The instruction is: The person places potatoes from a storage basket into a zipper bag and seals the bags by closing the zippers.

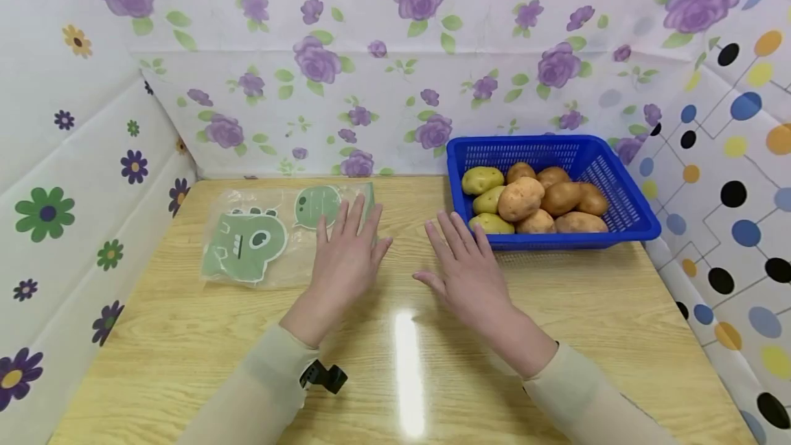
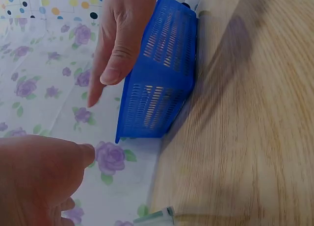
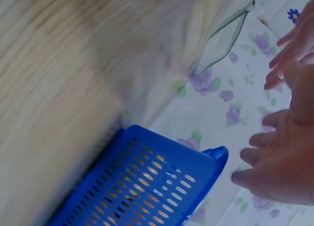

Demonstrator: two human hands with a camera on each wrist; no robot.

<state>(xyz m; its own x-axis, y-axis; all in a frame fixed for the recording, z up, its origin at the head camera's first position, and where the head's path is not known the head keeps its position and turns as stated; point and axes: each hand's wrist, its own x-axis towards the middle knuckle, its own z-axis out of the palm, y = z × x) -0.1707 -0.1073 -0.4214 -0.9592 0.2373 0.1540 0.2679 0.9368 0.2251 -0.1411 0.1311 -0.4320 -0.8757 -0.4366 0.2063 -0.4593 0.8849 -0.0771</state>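
One clear bag (image 1: pixel 292 242) with green cartoon prints lies flat on the left of the table (image 1: pixel 185 342); its thin film, I judge, could slide or crumple if pushed, and its layers could cling together if pulled at. Next, the left hand (image 1: pixel 346 253), palm down with fingers extended, lies over the bag's right end in my head view; it grips nothing, and I cannot tell whether a fingertip brushes the film. A careless sweep could drag the bag along. The black gadget (image 1: pixel 327 377) at that cuff juts inward and might snag the film if the forearm crossed low. Further right, the right hand (image 1: pixel 471 270) is likewise empty, fingers straight, thumb spread, near the front left corner of the blue basket (image 1: pixel 638 224); contact with the rim I cannot settle. A knock there could skew the basket, and a one-sided lift could tip it. Inside, the potatoes (image 1: pixel 521 199) are heaped, a pale one uppermost; being round and loosely stacked, it would probably roll first under any tilt.
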